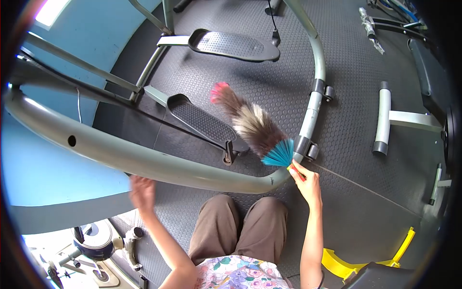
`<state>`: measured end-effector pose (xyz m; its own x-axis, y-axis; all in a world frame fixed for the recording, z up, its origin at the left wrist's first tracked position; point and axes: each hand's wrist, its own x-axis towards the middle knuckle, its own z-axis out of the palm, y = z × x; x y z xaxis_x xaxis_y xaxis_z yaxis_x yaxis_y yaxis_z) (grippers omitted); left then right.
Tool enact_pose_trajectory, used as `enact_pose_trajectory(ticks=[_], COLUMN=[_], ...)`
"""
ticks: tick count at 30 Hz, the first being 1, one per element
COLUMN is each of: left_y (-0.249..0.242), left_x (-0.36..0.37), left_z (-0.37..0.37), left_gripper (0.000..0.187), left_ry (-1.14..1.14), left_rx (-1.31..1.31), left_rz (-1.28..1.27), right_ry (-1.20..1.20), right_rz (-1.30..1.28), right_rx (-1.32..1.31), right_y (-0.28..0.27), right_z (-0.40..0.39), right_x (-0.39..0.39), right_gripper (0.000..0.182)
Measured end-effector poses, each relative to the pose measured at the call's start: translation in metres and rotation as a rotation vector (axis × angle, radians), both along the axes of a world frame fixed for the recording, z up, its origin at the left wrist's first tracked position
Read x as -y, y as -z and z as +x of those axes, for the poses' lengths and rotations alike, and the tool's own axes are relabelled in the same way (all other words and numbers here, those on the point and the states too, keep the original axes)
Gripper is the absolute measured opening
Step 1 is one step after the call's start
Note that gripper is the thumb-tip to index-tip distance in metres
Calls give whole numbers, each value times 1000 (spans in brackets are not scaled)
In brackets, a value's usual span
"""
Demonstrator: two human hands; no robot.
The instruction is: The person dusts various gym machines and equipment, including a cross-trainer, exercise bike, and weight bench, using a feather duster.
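"What could go wrong here?"

"At eight o'clock, your left hand [143, 193] is a blur beside the curved grey tube [159, 166]; I can't tell whether its fingers are apart or touching. A hurried lean could bang it there. Near the centre, the duster [262, 129] slants toward eleven o'clock over the footplate [202, 120]; sweep low and its plumes [250, 113] could snag on the bracket [229, 153]. At four, your right hand [308, 184] is clamped on its handle [290, 167]; a loose pinch could let it twist, its blue bristles [280, 153] catching the black collar [301, 145]."

"And the surface, the room?"

"You have a blue wall [98, 41] at ten, an exercise bike [97, 241] at eight, dark studded floor [291, 82] under the machine, a pale stand [384, 113] near three, a yellow part [344, 265] between four and five."
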<state>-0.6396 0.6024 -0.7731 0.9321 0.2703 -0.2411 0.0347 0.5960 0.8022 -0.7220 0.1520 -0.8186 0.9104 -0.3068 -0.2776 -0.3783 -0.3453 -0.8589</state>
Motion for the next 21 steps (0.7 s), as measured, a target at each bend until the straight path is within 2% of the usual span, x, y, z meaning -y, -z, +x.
enact_pose_trajectory(ticks=[1, 2, 3, 5, 7, 8, 10, 11, 12, 14, 16, 18, 20, 21], left_y=[31, 86, 113, 102, 148, 148, 163, 174, 180, 172, 179, 183, 183, 185], left_x=[4, 3, 25, 97, 100, 109, 106, 108, 110, 118, 114, 112, 114, 114], left_z=[8, 20, 41, 83, 119, 133, 150, 147, 147, 148, 153, 158, 163, 165], left_gripper=[32, 42, 52, 55, 62, 54, 55, 62, 65, 60, 57, 55, 52, 51], left_ry=[209, 246, 318, 248, 357, 331, 307, 217, 219, 195, 217, 230, 196, 170], left_rx=[-162, -111, -238, -574, -374, -385, -353, -399, -377, -399, -342, -286, -314, -299], left_rz=[552, 279, 341, 311, 180, 194, 339, 417, 471, 507, 472, 433, 573, 550], right_ry=[-5, -11, -13, -95, -178, -223, -271, -234, -198, -178, -166, -226, -231, -218], right_rz=[-14, -29, -37, -66, -107, -131, -168, -204, -241, -281, -131, -132, -231, -287], right_rx=[25, 47, 50, 95, 85, 59, -43, -121, -194, -122, 74, 42, -131, -88], right_y=[-2, -5, -8, -12, -8, -5, 1, 1, 3, 17, 33, 43, 44, 51], right_z=[0, 0, 2, 10, 18, 23, 31, 35, 40, 44, 46, 52, 64, 70], right_x=[-2, -3, -4, -6, -11, -12, -8, -5, -3, -4, -8, -9, -11, -13], right_gripper=[34, 34, 34, 33, 31, 30, 30, 30, 30, 29, 29, 30, 31, 31])
